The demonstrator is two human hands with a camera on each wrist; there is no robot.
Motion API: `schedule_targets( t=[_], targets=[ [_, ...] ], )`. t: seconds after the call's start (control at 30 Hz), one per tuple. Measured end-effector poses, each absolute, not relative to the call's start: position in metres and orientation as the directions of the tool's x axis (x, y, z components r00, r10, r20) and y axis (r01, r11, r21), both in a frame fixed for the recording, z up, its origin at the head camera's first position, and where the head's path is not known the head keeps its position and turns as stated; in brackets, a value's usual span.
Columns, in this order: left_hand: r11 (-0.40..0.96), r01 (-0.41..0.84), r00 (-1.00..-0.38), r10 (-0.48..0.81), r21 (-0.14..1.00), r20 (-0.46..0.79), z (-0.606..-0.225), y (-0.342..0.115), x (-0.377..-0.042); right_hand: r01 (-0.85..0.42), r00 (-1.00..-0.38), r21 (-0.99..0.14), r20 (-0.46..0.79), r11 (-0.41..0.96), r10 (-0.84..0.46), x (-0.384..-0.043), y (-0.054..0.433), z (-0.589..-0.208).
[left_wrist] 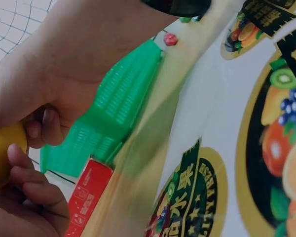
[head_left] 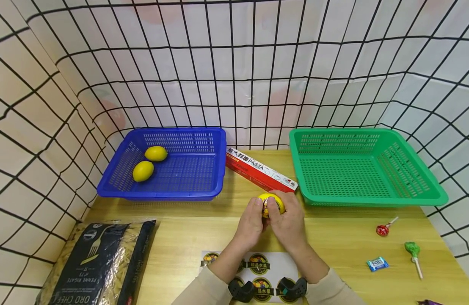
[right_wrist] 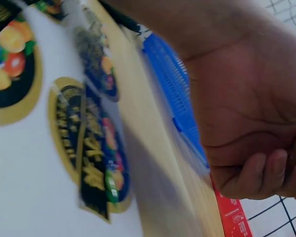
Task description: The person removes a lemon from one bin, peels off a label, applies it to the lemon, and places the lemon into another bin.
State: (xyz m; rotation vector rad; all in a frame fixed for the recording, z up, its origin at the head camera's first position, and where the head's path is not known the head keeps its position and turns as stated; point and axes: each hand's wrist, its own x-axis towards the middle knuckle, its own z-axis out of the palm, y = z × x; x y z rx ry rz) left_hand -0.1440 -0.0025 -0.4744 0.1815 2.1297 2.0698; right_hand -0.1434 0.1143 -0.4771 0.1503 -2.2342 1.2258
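Observation:
Both hands meet over the middle of the table around a yellow lemon [head_left: 266,196]. My left hand [head_left: 249,224] grips its left side, and my right hand [head_left: 289,222] grips the right side with the thumb across its top. A dark round sticker shows partly on the lemon between the thumbs. In the left wrist view the lemon [left_wrist: 5,153] sits at the left edge amid curled fingers. Below the forearms lies a white sheet of round fruit stickers [head_left: 280,263], partly covered by the wrists.
A blue basket [head_left: 188,195] holding two lemons [head_left: 143,171] stands back left; a green basket [head_left: 371,200] stands back right. Between them lies a red pasta box [head_left: 253,171]. Penne bag [head_left: 97,262] at front left; lollipops [head_left: 412,248] and a blue-wrapped candy [head_left: 377,264] at right.

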Motion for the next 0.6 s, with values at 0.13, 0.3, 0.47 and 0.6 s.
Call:
schedule_targets(
  t=[0.13, 0.3, 0.47, 0.6],
  targets=[
    [0.025, -0.043, -0.987, 0.153, 0.999, -0.047, -0.4752, -0.0030, -0.1448, -0.411, -0.797, -0.697, 0.588, 0.588, 0.140, -0.1428, 0.1123, -0.4795],
    [0.071, 0.028, -0.991, 0.135, 0.997, 0.018, -0.4781, -0.0023, -0.1435, -0.432, -0.792, -0.724, 0.590, 0.538, 0.158, -0.1414, 0.1122, -0.4794],
    [0.133, 0.059, -0.992, 0.116, 0.989, 0.044, -0.4790, -0.0022, -0.1412, -0.472, -0.771, -0.739, 0.611, 0.480, 0.181, -0.1414, 0.1115, -0.4777],
    [0.123, 0.057, -0.994, 0.100, 0.991, 0.045, -0.4761, -0.0022, -0.1396, -0.439, -0.795, -0.787, 0.565, 0.433, 0.221, -0.1404, 0.1094, -0.4741]
  ],
)
